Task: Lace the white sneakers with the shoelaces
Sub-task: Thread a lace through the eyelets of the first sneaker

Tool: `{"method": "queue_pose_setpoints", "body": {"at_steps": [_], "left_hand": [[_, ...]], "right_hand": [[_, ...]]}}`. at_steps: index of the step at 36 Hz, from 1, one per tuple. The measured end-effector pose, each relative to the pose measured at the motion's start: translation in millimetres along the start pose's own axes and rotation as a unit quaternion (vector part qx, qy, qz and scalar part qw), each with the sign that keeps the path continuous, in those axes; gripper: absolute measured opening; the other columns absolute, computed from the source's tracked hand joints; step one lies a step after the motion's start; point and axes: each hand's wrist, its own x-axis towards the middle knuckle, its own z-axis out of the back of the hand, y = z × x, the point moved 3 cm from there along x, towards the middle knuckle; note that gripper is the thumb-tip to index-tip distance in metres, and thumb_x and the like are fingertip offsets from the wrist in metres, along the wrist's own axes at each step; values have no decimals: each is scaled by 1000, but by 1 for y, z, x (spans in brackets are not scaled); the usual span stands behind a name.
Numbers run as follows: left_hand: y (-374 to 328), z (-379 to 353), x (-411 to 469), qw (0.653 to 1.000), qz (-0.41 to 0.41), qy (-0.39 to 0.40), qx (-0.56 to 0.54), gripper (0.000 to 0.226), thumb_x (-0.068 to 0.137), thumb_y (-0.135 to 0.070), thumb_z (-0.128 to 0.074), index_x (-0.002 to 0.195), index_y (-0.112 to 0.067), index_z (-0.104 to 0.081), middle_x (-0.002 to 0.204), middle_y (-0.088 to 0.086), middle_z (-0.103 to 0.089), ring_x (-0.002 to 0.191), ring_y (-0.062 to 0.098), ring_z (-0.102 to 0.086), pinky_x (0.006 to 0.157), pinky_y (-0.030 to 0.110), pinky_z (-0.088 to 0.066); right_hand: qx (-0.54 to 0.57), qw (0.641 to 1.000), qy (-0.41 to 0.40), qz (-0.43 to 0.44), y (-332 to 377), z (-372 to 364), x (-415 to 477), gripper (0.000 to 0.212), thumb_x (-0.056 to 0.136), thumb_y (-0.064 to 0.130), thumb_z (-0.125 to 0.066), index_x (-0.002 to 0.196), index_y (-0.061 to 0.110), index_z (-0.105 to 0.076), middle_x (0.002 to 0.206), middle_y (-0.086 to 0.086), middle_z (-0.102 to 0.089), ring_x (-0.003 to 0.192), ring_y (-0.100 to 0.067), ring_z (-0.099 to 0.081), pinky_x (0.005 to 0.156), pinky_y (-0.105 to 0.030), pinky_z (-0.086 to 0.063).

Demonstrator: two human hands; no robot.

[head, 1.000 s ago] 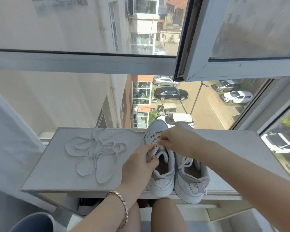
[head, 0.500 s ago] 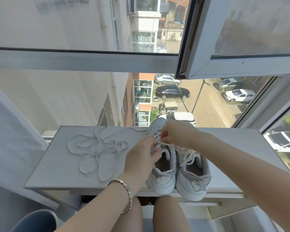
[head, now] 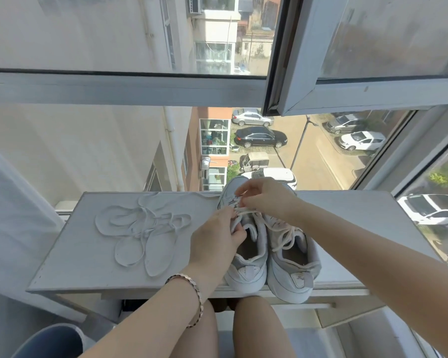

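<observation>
Two white sneakers stand side by side on a grey table (head: 88, 254), heels toward me. My left hand (head: 217, 239) grips the tongue and eyelet edge of the left sneaker (head: 246, 270). My right hand (head: 267, 197) pinches a white lace (head: 251, 211) at the left sneaker's front eyelets; the lace runs taut between my hands. The right sneaker (head: 292, 275) carries a loose lace across its opening. A spare white shoelace (head: 142, 228) lies in tangled loops on the table to the left.
The table stands against a large window with an open sash (head: 347, 81) above right. A white curtain (head: 8, 228) hangs at the left. A blue stool (head: 47, 342) sits at the lower left. My knees are under the table's front edge.
My right hand has moved a little farther toward the left sneaker's toe, and the lace now stretches between both hands. My left hand keeps its hold on the sneaker.
</observation>
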Motion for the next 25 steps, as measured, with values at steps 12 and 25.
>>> {"method": "queue_pose_setpoints", "body": {"at_steps": [12,25], "left_hand": [[0,1,-2,1000,7,-4,-28,14,91,-24,-52,103,-18,-56,89,-5,-56,82,21,-57,70,33,-46],[-4,-1,-3,1000,11,20,-10,21,89,-22,-52,109,-17,-55,101,-3,-59,88,20,-56,75,31,-45]], "right_hand": [[-316,943,104,18,12,-2,5,50,90,38,-57,104,-10,-63,79,-30,-54,64,-18,-41,48,-22,-29],[205,943,-125,-229,-18,20,23,25,94,9,-38,69,12,-43,58,-1,-40,46,-12,-26,39,-17,-22]]}}
